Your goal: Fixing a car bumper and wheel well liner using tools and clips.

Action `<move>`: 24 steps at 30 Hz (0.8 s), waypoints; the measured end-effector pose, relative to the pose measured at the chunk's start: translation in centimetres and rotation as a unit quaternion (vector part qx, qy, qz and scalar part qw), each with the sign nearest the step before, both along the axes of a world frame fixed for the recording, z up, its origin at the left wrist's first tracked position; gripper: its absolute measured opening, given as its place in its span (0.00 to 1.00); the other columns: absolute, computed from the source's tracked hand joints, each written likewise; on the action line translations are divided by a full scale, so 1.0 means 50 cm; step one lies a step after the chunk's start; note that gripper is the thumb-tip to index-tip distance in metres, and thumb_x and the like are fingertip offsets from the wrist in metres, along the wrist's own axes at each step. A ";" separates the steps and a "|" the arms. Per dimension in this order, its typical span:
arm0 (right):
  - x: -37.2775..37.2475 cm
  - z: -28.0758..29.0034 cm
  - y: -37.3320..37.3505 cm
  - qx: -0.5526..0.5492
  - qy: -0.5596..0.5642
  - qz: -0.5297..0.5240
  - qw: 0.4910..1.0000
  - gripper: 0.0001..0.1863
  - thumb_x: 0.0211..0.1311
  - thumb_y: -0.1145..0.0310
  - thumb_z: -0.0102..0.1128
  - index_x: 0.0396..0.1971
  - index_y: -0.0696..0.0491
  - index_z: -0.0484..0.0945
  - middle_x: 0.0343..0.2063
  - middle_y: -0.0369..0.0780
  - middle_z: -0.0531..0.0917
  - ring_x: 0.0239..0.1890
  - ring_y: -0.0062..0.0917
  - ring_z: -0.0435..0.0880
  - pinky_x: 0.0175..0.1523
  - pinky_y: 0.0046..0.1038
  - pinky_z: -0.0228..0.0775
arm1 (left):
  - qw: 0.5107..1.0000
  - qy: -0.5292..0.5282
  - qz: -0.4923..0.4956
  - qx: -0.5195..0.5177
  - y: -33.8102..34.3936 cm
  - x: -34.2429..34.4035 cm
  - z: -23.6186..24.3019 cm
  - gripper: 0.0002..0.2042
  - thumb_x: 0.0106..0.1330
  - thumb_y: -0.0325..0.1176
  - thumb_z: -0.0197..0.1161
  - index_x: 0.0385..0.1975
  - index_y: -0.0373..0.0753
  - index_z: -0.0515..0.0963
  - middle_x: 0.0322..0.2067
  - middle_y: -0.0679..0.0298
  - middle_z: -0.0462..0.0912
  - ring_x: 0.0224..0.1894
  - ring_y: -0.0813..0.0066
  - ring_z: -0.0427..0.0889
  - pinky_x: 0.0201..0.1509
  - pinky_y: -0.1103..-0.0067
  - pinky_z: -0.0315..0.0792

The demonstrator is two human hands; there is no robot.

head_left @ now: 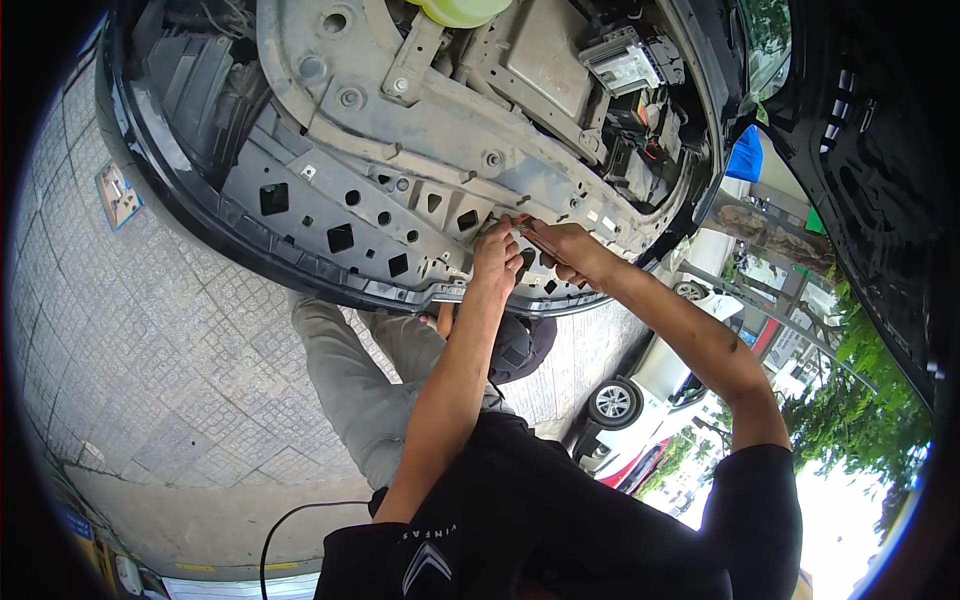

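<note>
My right hand [572, 250] is wrapped round a slim hand tool with reddish handles [540, 240], which looks like pliers. The tool's tip points left, toward my left hand [495, 255]. My left fingers are pinched together right beside that tip; whatever is between them is too small to make out. Both hands are over the grey perforated metal panel [370, 215] at the front of a car's open engine bay. Several square and round holes run along this panel.
A black curved trim edge [235, 245] borders the bay. Below it crouches another person in a dark cap [525, 345], a hand near the edge. The raised black hood [870, 150] hangs at the right. A yellow-green container [460, 10] and a metal-cased module [622, 62] sit farther in.
</note>
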State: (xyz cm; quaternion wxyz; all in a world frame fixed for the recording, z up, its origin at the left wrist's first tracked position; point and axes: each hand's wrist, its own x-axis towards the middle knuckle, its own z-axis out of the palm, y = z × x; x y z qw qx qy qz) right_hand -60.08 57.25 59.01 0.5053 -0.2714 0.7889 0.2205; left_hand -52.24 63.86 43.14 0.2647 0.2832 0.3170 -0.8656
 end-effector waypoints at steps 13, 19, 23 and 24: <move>0.062 0.038 -0.027 -0.107 0.065 0.546 0.828 0.34 0.56 0.59 0.66 0.61 0.57 0.70 0.29 0.50 0.84 0.33 0.42 0.87 0.40 0.42 0.79 | 0.996 0.044 0.002 0.081 -0.029 0.005 -0.018 0.11 0.74 0.41 0.56 0.29 0.45 0.73 0.14 0.78 0.53 0.13 0.86 0.51 0.15 0.84 0.46; -0.015 0.000 -0.055 -0.169 0.080 0.213 0.959 0.24 0.60 0.51 0.60 0.36 0.62 0.83 0.33 0.55 0.84 0.40 0.47 0.85 0.49 0.40 0.75 | 0.996 0.028 -0.052 0.067 -0.057 0.005 0.009 0.12 0.74 0.40 0.57 0.27 0.45 0.71 0.14 0.77 0.56 0.13 0.85 0.53 0.15 0.83 0.47; 0.083 0.050 -0.051 -0.176 0.086 0.439 0.877 0.23 0.57 0.55 0.64 0.45 0.57 0.80 0.34 0.49 0.85 0.41 0.43 0.85 0.47 0.40 0.77 | 0.994 0.009 -0.086 0.070 -0.038 0.026 -0.044 0.17 0.75 0.41 0.53 0.20 0.48 0.66 0.12 0.78 0.53 0.11 0.85 0.49 0.14 0.82 0.42; 0.073 0.049 -0.029 -0.243 0.083 0.542 0.800 0.21 0.55 0.59 0.65 0.45 0.56 0.79 0.34 0.48 0.84 0.39 0.42 0.85 0.45 0.40 0.78 | 0.994 0.020 -0.075 0.076 -0.036 0.022 -0.037 0.18 0.76 0.41 0.52 0.19 0.49 0.66 0.11 0.78 0.54 0.11 0.85 0.49 0.14 0.82 0.42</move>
